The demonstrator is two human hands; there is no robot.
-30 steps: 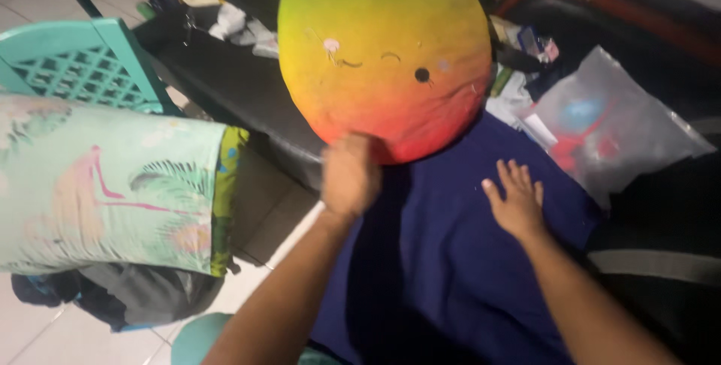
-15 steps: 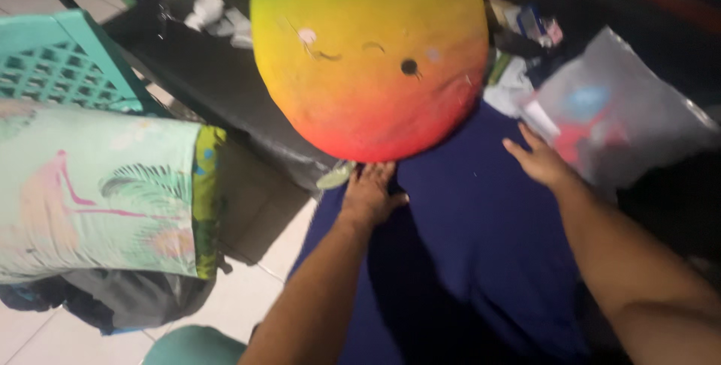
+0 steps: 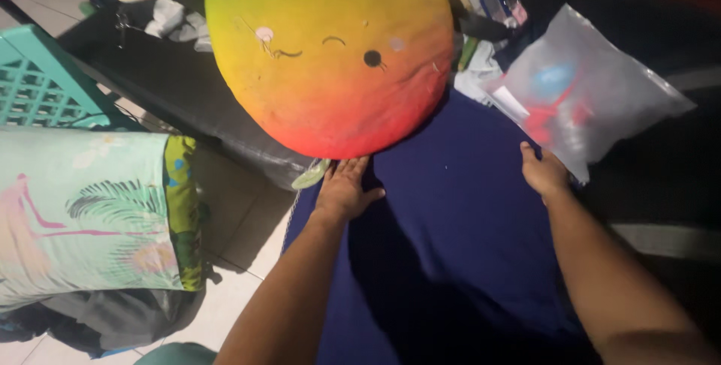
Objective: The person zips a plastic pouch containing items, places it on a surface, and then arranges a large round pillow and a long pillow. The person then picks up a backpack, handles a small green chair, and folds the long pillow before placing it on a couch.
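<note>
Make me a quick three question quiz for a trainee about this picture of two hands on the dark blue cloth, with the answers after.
1. True or false: the left hand lies flat on the dark blue cloth.
2. Which thing does the right hand touch at the cloth's far edge? A) the teal plastic chair B) the clear plastic bag C) the flamingo-print pillow
3. Fill in: the big round plush cushion just beyond the left hand shades from yellow-green down to ____.

Key: 1 true. 2 B, the clear plastic bag. 3 red.
</note>
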